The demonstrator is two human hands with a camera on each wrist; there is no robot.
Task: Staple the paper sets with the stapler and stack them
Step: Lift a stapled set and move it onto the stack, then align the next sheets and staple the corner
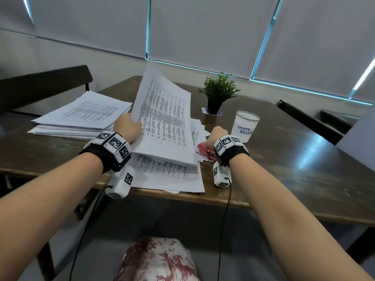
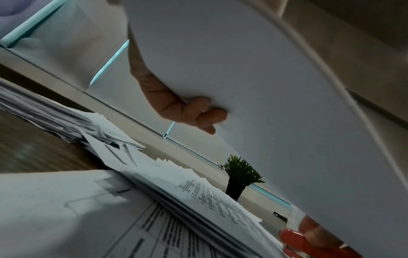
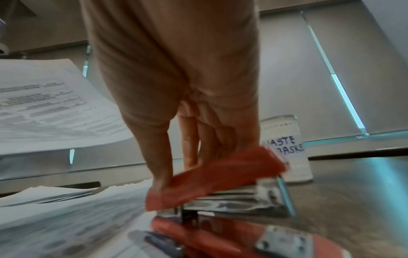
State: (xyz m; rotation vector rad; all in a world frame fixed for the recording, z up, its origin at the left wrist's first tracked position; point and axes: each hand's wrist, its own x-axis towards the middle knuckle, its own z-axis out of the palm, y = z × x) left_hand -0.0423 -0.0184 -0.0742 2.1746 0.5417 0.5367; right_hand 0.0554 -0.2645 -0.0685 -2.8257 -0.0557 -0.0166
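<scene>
your white cup (image 1: 246, 126) reads "waste basket" in blue marker; from the right wrist the same cup (image 3: 287, 150) shows "aste / baske", the rest cut off by the stapler. the printed tables on the sheets are too small and blurred to read.

your left hand (image 1: 128, 126) pinches the left edge of a raised paper set (image 1: 164, 122), thumb on the printed side, fingers (image 2: 194, 113) curled against the blank back (image 2: 264, 104). the set stands tilted up off the loose pile (image 1: 170, 175) at the near table edge, its lower edge touching that pile.

your right hand (image 1: 217, 133) grips the red stapler (image 1: 205, 151), thumb and fingers (image 3: 189, 139) wrapped over its top arm (image 3: 220, 172), which is lifted at an angle off the metal magazine. the stapler sits on the right edge of the loose pile, just beside the raised set's lower right corner. it also shows from the left wrist (image 2: 309, 244).

a second stack (image 1: 81, 116) lies flat at far left on the brown table (image 1: 284, 159), well apart from the stapler. a small potted plant (image 1: 218, 94) stands behind the papers, near the cup. a dark chair back (image 1: 40, 82) at left, another (image 1: 308, 120) at right. window blinds (image 1: 203, 27) behind. the raised set blocks most of the left wrist view.
</scene>
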